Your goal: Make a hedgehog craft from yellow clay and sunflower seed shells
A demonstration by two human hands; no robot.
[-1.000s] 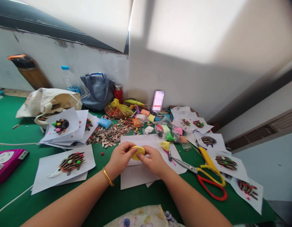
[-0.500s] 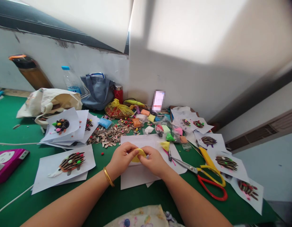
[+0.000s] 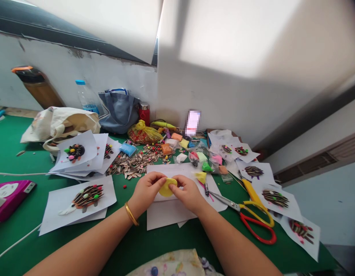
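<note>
Just below the frame's centre, the left hand [image 3: 148,189] and right hand [image 3: 189,194] pinch a yellow disc [image 3: 166,189], partly covering its edges. The left border cuts off a purple device [image 3: 18,197].

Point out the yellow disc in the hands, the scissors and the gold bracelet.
Yellow disc [image 3: 166,190]: head view, on the middle of its flat face.
Scissors [image 3: 236,207]: head view, on the metal near the pivot.
Gold bracelet [image 3: 131,214]: head view, on its outer band.
</note>
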